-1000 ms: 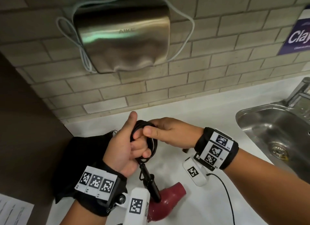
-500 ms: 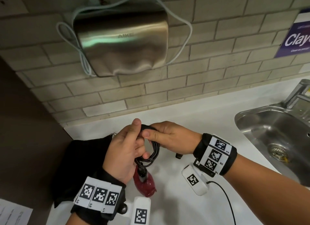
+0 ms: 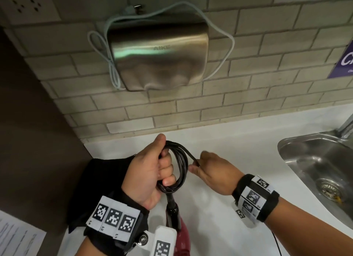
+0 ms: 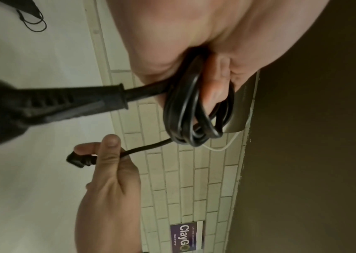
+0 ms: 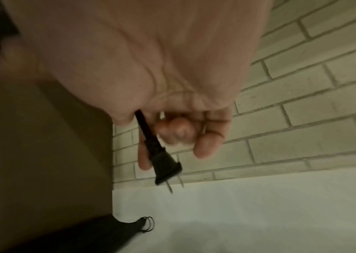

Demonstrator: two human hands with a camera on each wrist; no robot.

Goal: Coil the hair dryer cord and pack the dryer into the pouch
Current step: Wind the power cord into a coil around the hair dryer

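My left hand [image 3: 152,171] grips several loops of the black cord [image 3: 180,167] above the white counter; the same coil [image 4: 192,111] wraps round its fingers in the left wrist view. The maroon hair dryer [image 3: 181,234] hangs below the coil by its black handle [image 4: 68,101]. My right hand [image 3: 212,169] pinches the free cord end just right of the coil, and the two-pin plug [image 5: 166,169] sticks out past its fingers. The black pouch [image 3: 99,181] lies on the counter under my left wrist.
A steel sink [image 3: 321,169] is sunk into the counter [image 3: 238,141] at the right, with a tap behind it. A metal hand dryer [image 3: 158,53] with a pale cable hangs on the brick wall. A dark panel [image 3: 34,141] bounds the left; paper [image 3: 17,238] lies bottom left.
My right hand has drawn away to the right of the coil with the cord end. The dryer has swung in under my left hand, and the coil is wider.
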